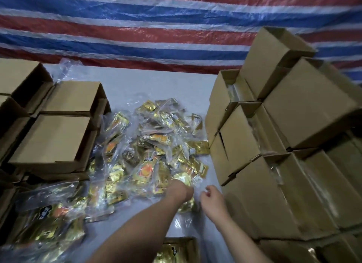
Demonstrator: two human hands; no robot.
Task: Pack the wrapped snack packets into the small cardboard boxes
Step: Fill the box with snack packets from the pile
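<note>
White table [156,86] | gold packets [156,145] heaped, axes mixed | boxes [274,145] stacked

Our two bare forearms reaching forward from the near edge, our left hand [179,191] farther out, knuckles up, fingers curled downward and hidden, our right hand [212,199] just beside it, fingers loosely curled, holding nothing
</note>
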